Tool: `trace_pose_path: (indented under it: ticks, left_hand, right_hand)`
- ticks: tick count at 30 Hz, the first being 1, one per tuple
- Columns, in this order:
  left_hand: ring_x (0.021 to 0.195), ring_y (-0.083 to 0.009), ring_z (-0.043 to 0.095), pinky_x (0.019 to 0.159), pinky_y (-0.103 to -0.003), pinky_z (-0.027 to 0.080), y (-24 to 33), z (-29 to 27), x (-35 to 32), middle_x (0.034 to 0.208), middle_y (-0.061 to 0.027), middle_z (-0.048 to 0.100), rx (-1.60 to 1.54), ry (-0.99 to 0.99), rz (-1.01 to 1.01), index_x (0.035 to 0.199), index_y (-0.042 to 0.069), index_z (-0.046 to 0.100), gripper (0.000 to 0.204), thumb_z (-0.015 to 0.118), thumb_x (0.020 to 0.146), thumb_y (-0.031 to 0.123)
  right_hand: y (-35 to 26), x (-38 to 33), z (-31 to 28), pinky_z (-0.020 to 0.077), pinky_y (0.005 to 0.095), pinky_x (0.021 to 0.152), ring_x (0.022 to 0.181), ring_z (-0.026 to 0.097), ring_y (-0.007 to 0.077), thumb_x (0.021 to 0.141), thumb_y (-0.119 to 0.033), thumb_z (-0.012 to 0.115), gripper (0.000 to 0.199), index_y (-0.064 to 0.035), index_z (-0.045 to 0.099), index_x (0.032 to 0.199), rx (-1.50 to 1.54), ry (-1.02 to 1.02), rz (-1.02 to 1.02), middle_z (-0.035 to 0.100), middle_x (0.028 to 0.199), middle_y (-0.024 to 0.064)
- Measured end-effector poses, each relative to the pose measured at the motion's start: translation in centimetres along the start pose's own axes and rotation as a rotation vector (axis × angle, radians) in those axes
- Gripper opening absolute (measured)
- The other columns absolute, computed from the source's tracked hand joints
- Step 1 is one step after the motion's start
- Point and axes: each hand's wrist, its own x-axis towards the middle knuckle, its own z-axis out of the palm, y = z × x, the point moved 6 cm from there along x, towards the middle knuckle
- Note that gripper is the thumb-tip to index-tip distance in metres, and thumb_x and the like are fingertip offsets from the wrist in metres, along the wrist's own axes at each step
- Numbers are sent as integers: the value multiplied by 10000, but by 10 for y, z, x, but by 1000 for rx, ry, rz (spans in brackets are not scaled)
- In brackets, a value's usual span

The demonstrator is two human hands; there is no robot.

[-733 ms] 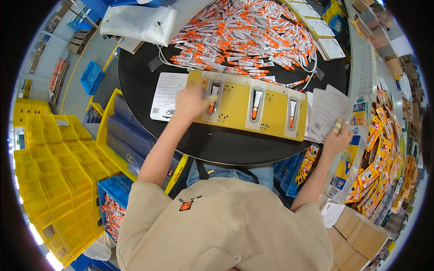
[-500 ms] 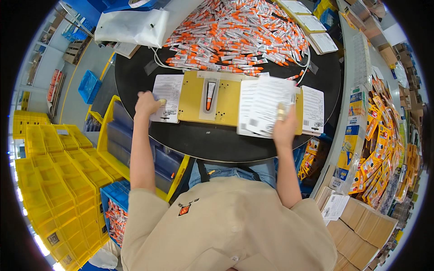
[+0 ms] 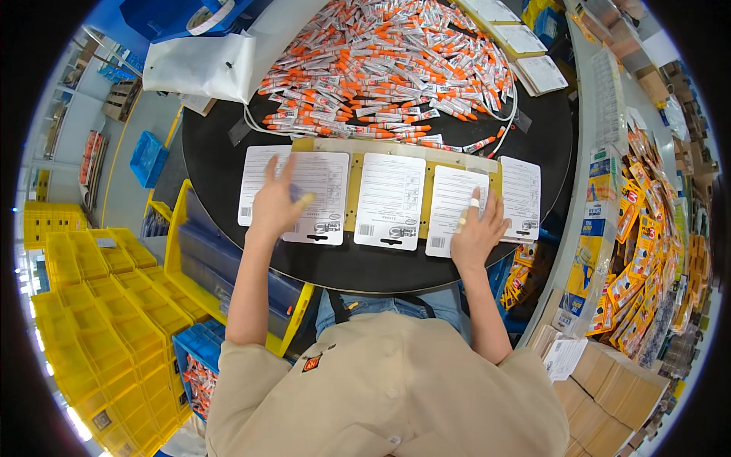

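Black and round, the work table (image 3: 228, 152) is filling the middle of the frame, with a heap of orange-and-white tubes (image 3: 388, 68) lying across its upper part and yellow bins (image 3: 99, 320) stacked at lower left. A moment ago the yellow jig (image 3: 352, 202) was showing its slots bare; now white printed cards are covering it in a row. The left hand (image 3: 276, 202) is lying flat with fingers spread on the left card (image 3: 316, 194), grasping nothing. The right hand (image 3: 478, 232) is pressing open-palmed on the right card (image 3: 453, 209), fingers loose, while the middle card (image 3: 390, 199) is sitting untouched between them. Judging by this, the card-laying step is looking nearly finished.
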Motion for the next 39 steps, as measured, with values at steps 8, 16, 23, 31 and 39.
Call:
trace_pose_path:
  ticks: [8, 16, 23, 31, 39]
  left_hand:
    - [1047, -413, 593, 871, -407, 504, 26, 21, 20, 1541, -214, 130, 77, -298, 87, 1455, 332, 321, 804, 693, 742, 319]
    - [1106, -405, 567, 891, -441, 494, 109, 35, -17, 1535, -185, 194, 50, -306, 409, 1419, 210, 405, 700, 653, 801, 423]
    - [1247, -401, 442, 1023, -407, 385, 26, -6, 15, 1429, -232, 364, -61, -49, 304, 1327, 19, 465, 625, 648, 787, 275]
    - [954, -342, 626, 856, -361, 488, 72, -4, -23, 1026, -190, 637, -1074, -70, 39, 1083, -19, 585, 346, 686, 788, 131]
    - [894, -352, 656, 803, -389, 506, 99, 88, -93, 949, -240, 659, -756, -383, 6, 1111, -47, 596, 471, 680, 783, 281]
  right_hand:
    - [213, 105, 29, 387, 534, 958, 1223, 441, 422, 944, -458, 445, 552, -132, 418, 1388, -120, 159, 670, 415, 1368, 240]
    - [311, 60, 115, 432, 523, 904, 1064, 546, 479, 961, -568, 229, 748, 56, 624, 1082, 235, 54, 923, 608, 1107, 292]
    - [133, -102, 82, 439, 488, 814, 969, 558, 470, 1005, -332, 377, 446, 76, 554, 1026, 623, 209, 812, 608, 1004, 303]
    - [49, -110, 0, 485, 272, 499, 525, 612, 161, 975, -220, 485, 275, 11, 612, 900, 1238, -234, 289, 603, 612, 63]
    - [202, 17, 55, 375, 406, 994, 1163, 495, 389, 945, -331, 516, 538, 47, 436, 1319, 499, 300, 794, 504, 1279, 275]
